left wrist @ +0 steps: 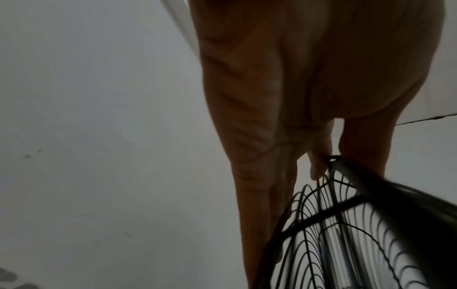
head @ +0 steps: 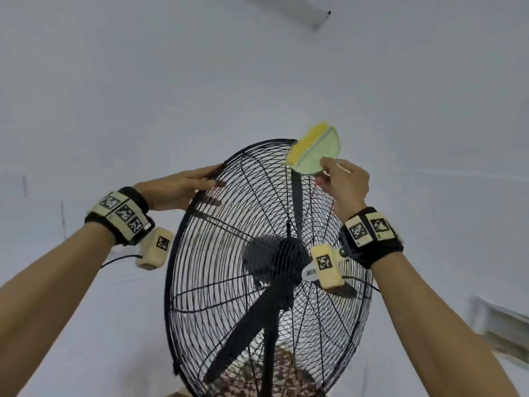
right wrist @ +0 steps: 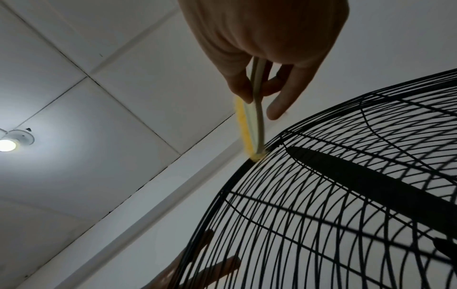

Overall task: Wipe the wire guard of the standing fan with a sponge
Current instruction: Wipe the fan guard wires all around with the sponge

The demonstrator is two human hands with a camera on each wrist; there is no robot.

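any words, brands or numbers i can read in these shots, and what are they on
"MI": start of a word on the white badge at the hub of the standing fan; the rest is hidden behind a wrist camera.
Square black-and-white code markers on the wristbands and wrist cameras: patterns only, no words.
Wrist views: no text.

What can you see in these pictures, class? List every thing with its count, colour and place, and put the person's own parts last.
wire guard: one, black, round, middle of the head view, atop the fan's pole.
fan blades: black, inside the guard; count unclear.
hub: one, black, guard's centre.
sponge: one, yellow and pale green, its edge touching the guard's top rim.
ceiling light: one, white, lit, left in the right wrist view.
wrist bands: two, black with patterned cream tags, one on each wrist.
left hand: one, fingers straight across the guard's upper-left rim.
right hand: one, pinching the sponge at the guard's top.
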